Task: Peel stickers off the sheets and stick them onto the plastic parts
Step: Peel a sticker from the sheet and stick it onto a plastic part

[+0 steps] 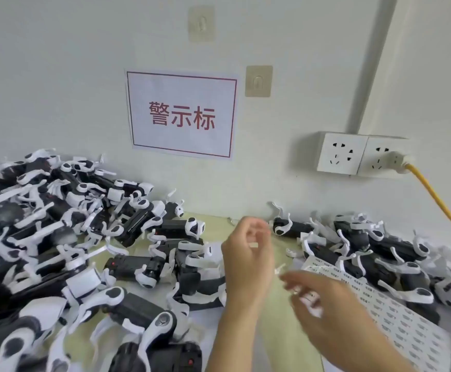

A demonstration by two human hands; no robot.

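Left hand (247, 253): raised over the table (278, 304), fingers curled, a small white sticker (253, 245) pinched at the fingertips.
Right hand (323, 304): blurred, low over the sticker sheet (396, 318); grip unclear.
Left pile (66, 237): black-and-white plastic parts heaped against the wall.
Right pile (366, 248): more such parts, some overlapping the sheet's far end.
Wall: red-bordered sign (181, 115), double socket (361, 155), yellow cable (439, 202) plugged in.

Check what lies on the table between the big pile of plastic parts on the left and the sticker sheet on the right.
In the head view, both raised hands, left hand and right hand, cover much of that stretch. Around them shows bare greenish table.
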